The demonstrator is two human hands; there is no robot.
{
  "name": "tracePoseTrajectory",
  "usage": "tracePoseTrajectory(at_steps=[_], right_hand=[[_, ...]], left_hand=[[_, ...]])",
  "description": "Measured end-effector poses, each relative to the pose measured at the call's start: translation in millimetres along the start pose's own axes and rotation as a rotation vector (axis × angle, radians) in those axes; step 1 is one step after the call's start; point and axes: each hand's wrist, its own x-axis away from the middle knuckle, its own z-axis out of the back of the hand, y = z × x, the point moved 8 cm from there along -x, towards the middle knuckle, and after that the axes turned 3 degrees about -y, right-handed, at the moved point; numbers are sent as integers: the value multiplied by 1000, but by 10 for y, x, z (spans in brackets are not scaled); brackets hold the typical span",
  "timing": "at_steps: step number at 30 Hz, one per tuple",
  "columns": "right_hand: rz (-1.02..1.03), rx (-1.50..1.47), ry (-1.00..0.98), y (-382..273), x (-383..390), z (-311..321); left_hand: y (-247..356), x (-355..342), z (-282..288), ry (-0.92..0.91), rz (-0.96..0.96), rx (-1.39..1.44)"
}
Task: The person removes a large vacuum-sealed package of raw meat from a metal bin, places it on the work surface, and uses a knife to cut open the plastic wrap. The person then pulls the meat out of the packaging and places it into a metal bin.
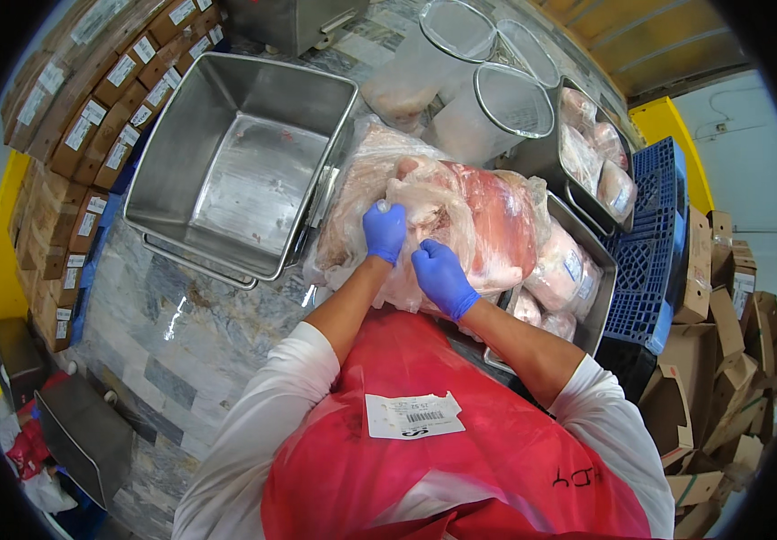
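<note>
Left hand clenched on the film; right hand grips it too, just beside, slightly nearer the apron. Film wraps the meat, right of the left tub, overlapping the right tub in view; its support is hidden. Packs sit in right tub. Round-rimmed bins beyond.

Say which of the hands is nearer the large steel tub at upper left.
Left. The left hand is right of the steel tub, gripping clear plastic; the right hand, also gripping it, is farther right.
</note>
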Motion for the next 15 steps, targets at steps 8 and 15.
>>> tracePoseTrajectory(at_steps=[8, 15], right_hand=[[-40, 42, -80, -65, 36, -63], [11, 49, -109, -240, 57, -165]], left_hand=[[-86, -49, -8, 34, 51, -11], [-201, -62, 9, 19, 210, 106]])
